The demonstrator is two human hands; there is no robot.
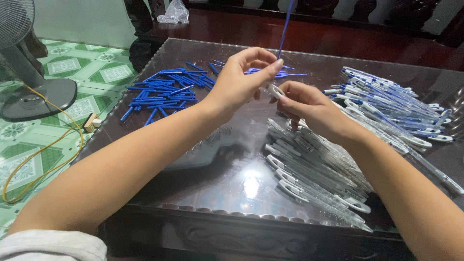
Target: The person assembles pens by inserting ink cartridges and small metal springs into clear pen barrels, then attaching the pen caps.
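- Hands meet over the middle of a dark glass-topped table (232, 188), both raised a little above its surface.
- The left hand (239, 82) is curled, thumb and fingertips pinched on a thin blue ink refill (286, 26) that stands nearly upright and runs up out of the picture.
- The right hand (309, 108) is closed on a clear pen barrel with a white clip (275, 90); the clip end pokes out toward the left thumb, and the rest of the barrel is hidden in the palm.
- The refill's lower end sits right at the barrel's clip end, between the two hands (whether it has entered the barrel cannot be told).
- To the left of the hands lies a loose heap of blue refills (166, 92), spread flat on the glass, with a few more behind the left hand.
- Below the right wrist lies a pile of empty clear barrels (314, 179), clips white, lying roughly side by side.
- Farther right, well apart from that pile, is a pile of pens with blue refills inside (386, 104).
- Off the table to the left, a standing fan's base (36, 99) rests on green patterned floor tiles (101, 70), with a yellow cord (46, 150) trailing past it.
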